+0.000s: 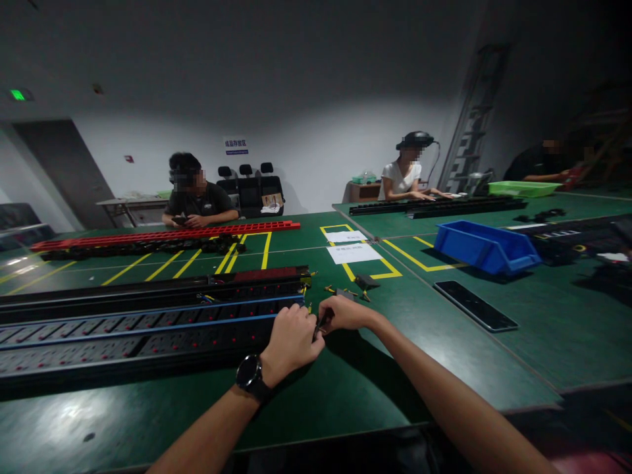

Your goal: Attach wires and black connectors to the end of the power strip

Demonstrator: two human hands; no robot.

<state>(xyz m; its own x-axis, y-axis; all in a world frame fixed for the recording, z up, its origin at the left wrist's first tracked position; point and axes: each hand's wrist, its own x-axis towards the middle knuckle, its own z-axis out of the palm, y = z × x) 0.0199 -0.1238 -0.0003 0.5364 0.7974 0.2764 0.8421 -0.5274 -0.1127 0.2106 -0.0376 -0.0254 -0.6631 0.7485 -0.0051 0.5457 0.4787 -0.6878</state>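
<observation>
Long black strips with rows of sockets and red dots lie on the green table, their right ends near my hands. My left hand, with a black watch on the wrist, is closed at the end of the nearest strip. Touching it from the right, my right hand is pinched. Between the fingertips of both hands is a small dark piece, mostly covered. Small dark parts with yellow wires lie just beyond my hands.
A blue bin and a black phone are at the right. White paper sheets lie on yellow tape. Red rails stretch across the far left. Across the tables sit a person, another person and a third at far right.
</observation>
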